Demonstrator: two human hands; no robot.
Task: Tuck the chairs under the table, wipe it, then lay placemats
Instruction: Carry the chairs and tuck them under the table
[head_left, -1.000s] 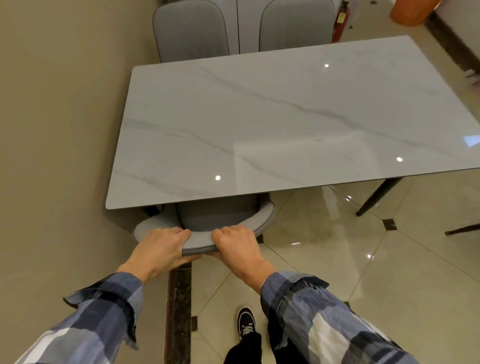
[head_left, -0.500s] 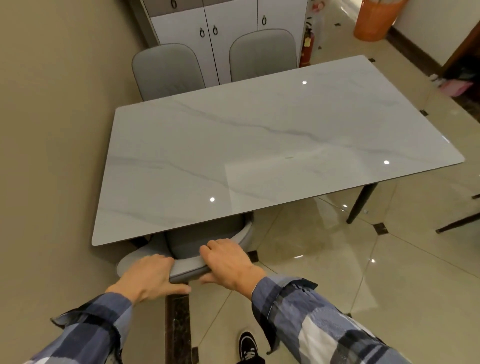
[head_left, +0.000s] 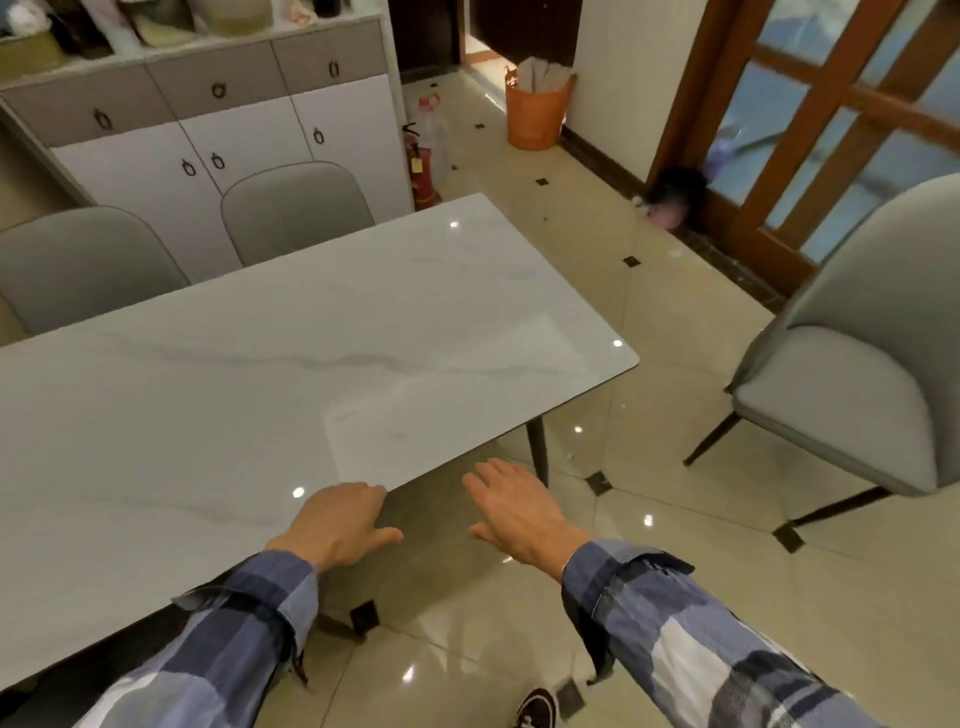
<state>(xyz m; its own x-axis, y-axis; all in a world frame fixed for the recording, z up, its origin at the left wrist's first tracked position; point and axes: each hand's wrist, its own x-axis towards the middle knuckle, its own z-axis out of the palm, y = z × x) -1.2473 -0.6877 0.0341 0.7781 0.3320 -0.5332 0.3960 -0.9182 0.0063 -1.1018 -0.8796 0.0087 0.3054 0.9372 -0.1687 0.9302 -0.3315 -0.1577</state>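
Marble table (head_left: 270, 374) ran long axis lower left to upper right, near corner pointing right. Loose grey chair (head_left: 857, 374) stood well apart on the right, seat facing the table. Two chairs (head_left: 291, 213) sat tucked at the far edge. Left hand (head_left: 337, 525) hovered at the near edge, fingers loose, holding nothing; right hand (head_left: 514, 506) spread flat over floor. Cabinet (head_left: 208, 130), orange bin (head_left: 537, 114) behind.

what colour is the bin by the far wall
Orange; the bin shows clearly in the head view.

Warm dim light, glare spots, soft blur
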